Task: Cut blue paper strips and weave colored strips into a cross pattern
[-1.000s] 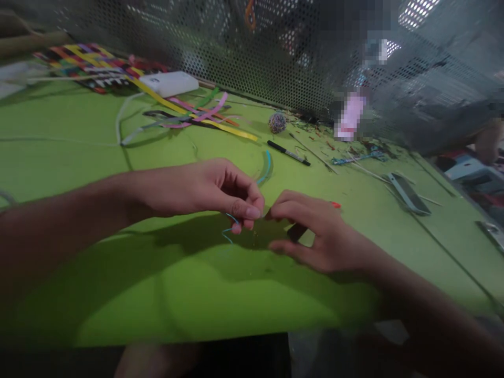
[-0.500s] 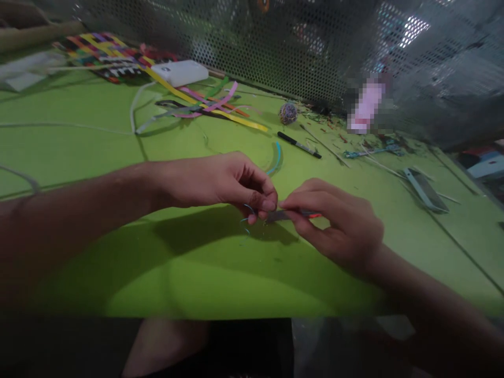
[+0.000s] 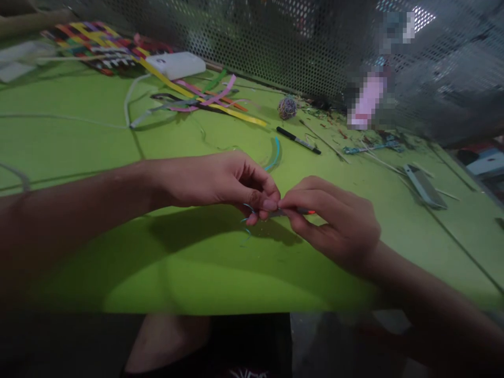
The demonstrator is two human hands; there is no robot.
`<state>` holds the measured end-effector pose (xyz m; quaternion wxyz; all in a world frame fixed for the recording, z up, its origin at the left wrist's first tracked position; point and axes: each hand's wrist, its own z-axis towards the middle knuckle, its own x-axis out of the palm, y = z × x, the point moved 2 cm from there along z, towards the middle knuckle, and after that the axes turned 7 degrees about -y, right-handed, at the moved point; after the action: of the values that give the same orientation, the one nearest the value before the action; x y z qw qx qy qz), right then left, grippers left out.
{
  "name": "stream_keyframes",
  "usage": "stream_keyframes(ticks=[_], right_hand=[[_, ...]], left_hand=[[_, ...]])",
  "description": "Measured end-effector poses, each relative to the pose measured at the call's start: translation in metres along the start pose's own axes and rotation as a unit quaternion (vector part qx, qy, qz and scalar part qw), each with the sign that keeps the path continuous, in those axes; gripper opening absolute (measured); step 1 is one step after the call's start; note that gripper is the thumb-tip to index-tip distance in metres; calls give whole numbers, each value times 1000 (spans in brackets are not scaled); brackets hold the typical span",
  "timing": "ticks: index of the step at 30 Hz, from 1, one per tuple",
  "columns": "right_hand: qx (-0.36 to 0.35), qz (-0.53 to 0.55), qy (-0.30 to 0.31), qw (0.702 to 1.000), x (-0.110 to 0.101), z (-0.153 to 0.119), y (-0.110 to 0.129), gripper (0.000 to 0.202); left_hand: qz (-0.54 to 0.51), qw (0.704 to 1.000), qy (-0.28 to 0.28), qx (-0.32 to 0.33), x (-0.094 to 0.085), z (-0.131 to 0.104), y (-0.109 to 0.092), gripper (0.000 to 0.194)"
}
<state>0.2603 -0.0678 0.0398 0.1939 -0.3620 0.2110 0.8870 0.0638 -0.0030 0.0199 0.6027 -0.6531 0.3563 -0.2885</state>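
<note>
My left hand (image 3: 240, 184) is closed in a pinch on a thin grey strip (image 3: 280, 212) with an orange-red end showing beyond my right fingers. A fine blue thread (image 3: 248, 231) curls down from under the left fingertips. My right hand (image 3: 334, 215) meets the left one, thumb and forefinger pinched together at the strip. What lies between those right fingertips is too small to make out. Behind the hands, a short blue strip (image 3: 276, 152) curves on the green table (image 3: 189, 273).
Farther back lie a black pen (image 3: 298, 140), a ball of wound thread (image 3: 287, 107), coloured strips (image 3: 232, 115), a white power bank (image 3: 177, 64) with a cable, and a woven piece (image 3: 98, 47). A cutter-like tool (image 3: 425, 186) and thin sticks lie right. Perforated metal sheet (image 3: 252, 47) borders the back.
The right fingertips have shifted slightly left, closer against the left fingertips. Less of the orange-red end shows. My view has tilted a little, so the table appears higher.
</note>
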Motion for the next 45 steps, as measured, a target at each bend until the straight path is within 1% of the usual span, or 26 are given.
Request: stream_keyframes(ticks=[3,5,6,7,8,9,10,11,12,13,15,17,20,23,26,29,33,37,39,42,45], right_hand=[[-7,-5,-7,1000,1,1,1,14],[-3,-14,-17,1000,1,1,2,13],[6,-19,-26,999,1,1,2,12],[19,-20,-41,999,1,1,2,13],[37,-19,-62,997,1,1,1,14],[58,-13,-85,995,1,1,1,14],[75,-2,-114,991,1,0,0,14],[90,8,-141,986,2,-1,0,14],[101,15,-163,981,2,-1,0,14],[107,17,-181,978,3,-2,0,13],[108,9,-197,974,4,-3,3,14],[101,-12,-188,977,4,-4,7,14],[89,-55,-147,984,1,-4,13,13],[84,-81,-119,986,0,-4,16,11],[93,-101,-105,985,0,-6,17,11],[100,-106,-106,984,2,-7,17,10],[96,-112,-113,983,3,-8,17,10],[85,-117,-106,984,4,-7,15,10],[82,-107,-107,985,5,-7,15,12],[90,-76,-120,986,8,-8,13,15],[104,-49,-124,986,10,-8,12,18]], left_hand=[[14,1000,2,8,1,1,0,11],[39,999,-14,18,2,2,1,11],[59,997,-39,30,2,3,0,10],[86,991,-84,52,2,3,0,9],[122,978,-145,83,1,3,-1,8],[165,956,-211,120,1,1,-3,7],[212,926,-271,157,2,-1,-5,7],[259,893,-314,190,5,-3,-7,8],[299,870,-331,212,9,-5,-9,10],[328,859,-324,222,14,-7,-10,10],[345,864,-284,230,25,-10,-11,7],[345,870,-264,235,34,-13,-13,6],[354,859,-275,245,41,-15,-13,8],[368,853,-280,241,42,-16,-13,8],[357,866,-258,236,42,-16,-13,9],[340,877,-251,227,43,-15,-14,11],[331,882,-255,218,43,-15,-13,13],[328,879,-265,222,44,-15,-11,16],[335,872,-277,224,45,-15,-10,18],[349,857,-303,227,46,-15,-11,21],[353,852,-309,230,45,-14,-13,20]])
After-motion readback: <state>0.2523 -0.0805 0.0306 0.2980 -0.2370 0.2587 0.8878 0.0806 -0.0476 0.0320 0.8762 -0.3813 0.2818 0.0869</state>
